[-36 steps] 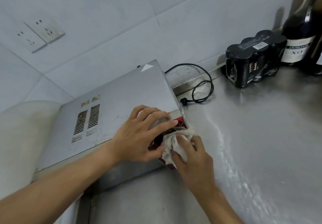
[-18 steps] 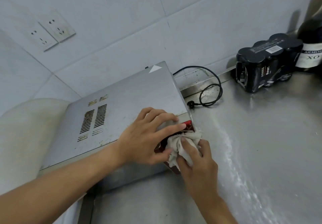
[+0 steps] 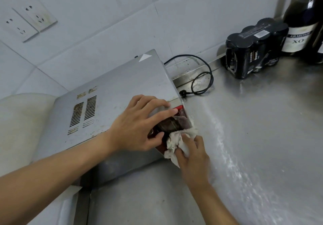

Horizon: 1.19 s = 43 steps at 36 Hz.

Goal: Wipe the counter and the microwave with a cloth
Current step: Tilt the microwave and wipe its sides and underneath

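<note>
While a bunched white cloth [image 3: 176, 143] hides the lower right corner of its control panel, a silver microwave [image 3: 113, 102] sits at centre left on a stainless steel surface [image 3: 262, 137], its back against the tiled wall [image 3: 104, 15]. The right hand [image 3: 194, 158] grips the cloth, fingers curled into its folds, and presses it against the red-edged front. The left hand [image 3: 138, 125] lies over the top front corner, its fingers stretched flat along the edge and its thumb down on the panel. Between them the two hands cover most of the controls, and what shows is too dark to read.

At the upper right a dark bottle [image 3: 300, 23] is cut off by the frame edge; its pale label reads "XO" under a partly hidden word beginning "ARMOS". Just beside it stands a shrink-wrapped six-pack of black cans [image 3: 253, 50] marked "Beer"; the smaller print is illegible. A black power cord [image 3: 202, 74] loops from behind the microwave, and its plug [image 3: 183, 94] lies loose on the steel. Two white wall sockets [image 3: 29, 20] are at the upper left. Small printed marks beside the microwave's vent slots cannot be made out.

To the right of the microwave the surface runs open to the lower right frame edge, streaked with pale residue. A raised steel lip borders it along the wall.
</note>
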Each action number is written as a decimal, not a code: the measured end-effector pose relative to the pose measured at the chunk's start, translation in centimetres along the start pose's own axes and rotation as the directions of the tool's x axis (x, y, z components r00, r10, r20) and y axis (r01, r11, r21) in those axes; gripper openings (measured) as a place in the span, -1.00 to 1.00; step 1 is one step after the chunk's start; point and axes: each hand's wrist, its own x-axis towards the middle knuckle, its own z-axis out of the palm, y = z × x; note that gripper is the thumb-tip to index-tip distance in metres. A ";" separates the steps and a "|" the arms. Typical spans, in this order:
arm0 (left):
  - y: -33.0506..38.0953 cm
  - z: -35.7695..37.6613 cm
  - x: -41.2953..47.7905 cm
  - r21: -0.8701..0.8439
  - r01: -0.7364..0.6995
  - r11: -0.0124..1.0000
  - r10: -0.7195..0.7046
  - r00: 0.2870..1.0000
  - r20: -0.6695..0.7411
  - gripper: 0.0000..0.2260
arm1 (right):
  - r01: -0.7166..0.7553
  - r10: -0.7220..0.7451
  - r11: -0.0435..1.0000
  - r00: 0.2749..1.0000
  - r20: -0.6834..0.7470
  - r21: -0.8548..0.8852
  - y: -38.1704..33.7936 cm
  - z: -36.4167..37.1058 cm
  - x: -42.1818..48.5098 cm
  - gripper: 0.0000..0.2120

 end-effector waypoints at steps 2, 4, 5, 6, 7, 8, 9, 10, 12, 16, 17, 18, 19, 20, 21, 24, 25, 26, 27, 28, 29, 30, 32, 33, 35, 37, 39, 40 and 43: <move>-0.1 0.0 0.0 -0.005 -0.002 1.000 0.002 1.000 0.004 -0.44 | -0.070 0.077 0.994 0.994 0.080 -0.088 1.5 0.1 -0.7 -0.65; -0.1 0.1 0.0 -0.006 -0.003 1.000 0.003 1.000 0.010 -0.43 | -0.150 0.163 0.983 0.978 0.131 -0.102 2.1 -0.1 -1.3 -0.68; -0.1 0.1 0.0 -0.004 -0.005 1.000 0.005 1.000 0.009 -0.43 | -0.181 0.193 0.979 0.971 0.138 -0.099 2.2 -0.2 -1.4 -0.69; -0.1 0.1 0.0 -0.002 -0.006 1.000 0.006 1.000 0.004 -0.44 | -0.194 0.205 0.977 0.969 0.136 -0.091 2.0 -0.3 -1.5 -0.70; -0.1 0.1 0.0 -0.001 -0.007 1.000 0.007 1.000 -0.002 -0.44 | -0.189 0.198 0.979 0.972 0.124 -0.077 1.7 -0.4 -1.5 -0.71; -0.1 0.0 0.0 0.001 -0.009 1.000 0.009 1.000 -0.005 -0.44 | -0.168 0.174 0.984 0.980 0.100 -0.060 1.1 -0.6 -1.4 -0.70; -0.1 0.1 0.0 0.003 -0.013 1.000 0.013 1.000 -0.006 -0.44 | -0.132 0.134 0.991 0.989 0.064 -0.039 0.4 -0.7 -1.2 -0.70; -0.1 0.1 0.0 0.005 -0.016 1.000 0.017 1.000 -0.008 -0.44 | -0.086 0.086 0.996 0.996 0.020 -0.008 -0.5 -0.8 -1.0 -0.69; -0.1 0.1 0.0 0.009 -0.020 1.000 0.021 1.000 -0.015 -0.44 | 0.007 -0.004 0.999 0.997 -0.076 0.051 -2.3 -1.0 -0.8 -0.68; -0.1 0.2 0.0 0.011 -0.022 1.000 0.022 1.000 -0.014 -0.44 | -0.049 0.054 0.995 0.996 -0.067 0.087 -2.8 -0.4 -1.0 -0.67; -0.1 0.3 0.0 0.012 -0.023 1.000 0.023 1.000 -0.012 -0.44 | -0.124 0.127 0.986 0.992 -0.021 0.110 -2.3 -0.2 -1.2 -0.66; -0.2 0.3 0.0 0.011 -0.024 1.000 0.024 1.000 -0.012 -0.44 | -0.199 0.198 0.973 0.980 0.022 0.116 -1.7 0.0 -1.4 -0.68; -0.2 0.4 0.0 0.010 -0.026 1.000 0.026 1.000 -0.013 -0.44 | -0.266 0.261 0.958 0.963 0.060 0.106 -1.2 0.0 -1.7 -0.70; -0.3 0.5 0.0 0.007 -0.029 1.000 0.029 0.999 -0.014 -0.44 | -0.320 0.311 0.943 0.946 0.092 0.096 -0.7 0.0 -2.0 -0.72; -0.3 0.5 -0.1 0.004 -0.033 0.999 0.033 0.999 -0.015 -0.44 | -0.366 0.354 0.926 0.927 0.120 0.090 -0.4 0.0 -2.3 -0.73; -0.3 0.5 -0.1 -0.009 -0.038 0.999 0.038 0.999 -0.025 -0.45 | -0.471 0.447 0.878 0.871 0.204 0.089 0.1 0.0 -4.0 -0.77; -0.3 0.6 -0.1 -0.010 -0.039 0.999 0.039 0.999 -0.026 -0.45 | -0.505 0.475 0.858 0.850 0.227 0.095 0.3 0.1 -4.8 -0.77; -0.4 0.6 -0.1 -0.009 -0.040 0.999 0.040 0.999 -0.028 -0.46 | -0.536 0.501 0.837 0.830 0.245 0.107 0.4 0.1 -5.7 -0.75; -0.4 0.6 -0.1 -0.006 -0.041 0.999 0.040 0.999 -0.031 -0.46 | -0.566 0.525 0.816 0.811 0.258 0.120 0.4 0.2 -6.5 -0.74; -0.4 0.6 -0.1 -0.005 -0.040 0.999 0.040 0.999 -0.034 -0.46 | -0.588 0.545 0.797 0.798 0.258 0.138 0.5 0.4 -7.3 -0.72; -0.4 0.6 -0.1 -0.004 -0.038 0.999 0.038 0.999 -0.037 -0.47 | -0.602 0.561 0.783 0.793 0.238 0.159 0.6 0.6 -7.8 -0.70; -0.3 0.5 -0.1 -0.003 -0.036 0.999 0.036 0.999 -0.040 -0.47 | -0.605 0.573 0.775 0.795 0.201 0.183 0.7 0.7 -8.2 -0.70; -0.3 0.5 -0.2 0.002 -0.035 0.999 0.035 0.998 -0.043 -0.48 | -0.600 0.592 0.763 0.798 0.111 0.241 0.7 0.7 -7.9 -0.76; -0.3 0.5 -0.2 0.004 -0.036 0.999 0.037 0.998 -0.043 -0.48 | -0.586 0.593 0.764 0.803 0.065 0.272 0.6 0.5 -7.4 -0.78; -0.3 0.5 -0.1 0.010 -0.041 0.999 0.041 0.998 -0.040 -0.48 | -0.537 0.574 0.775 0.818 -0.017 0.332 0.1 0.0 -5.7 -0.85; -0.3 0.5 -0.1 0.021 -0.045 0.999 0.046 0.998 -0.041 -0.49 | -0.485 0.537 0.806 0.840 -0.073 0.340 -0.1 -0.5 -3.8 -0.81; -0.3 0.5 0.0 0.027 -0.047 0.999 0.048 0.998 -0.044 -0.50 | -0.448 0.481 0.851 0.874 -0.063 0.273 0.2 -0.5 -2.3 -0.81; -0.3 0.5 0.0 0.028 -0.048 0.998 0.049 0.998 -0.044 -0.50 | -0.438 0.454 0.875 0.890 -0.038 0.208 0.6 -0.3 -1.9 -0.83; -0.3 0.5 0.0 0.032 -0.051 0.998 0.052 0.998 -0.037 -0.49 | -0.400 0.399 0.916 0.914 0.069 -0.006 1.7 -0.3 -1.7 -0.91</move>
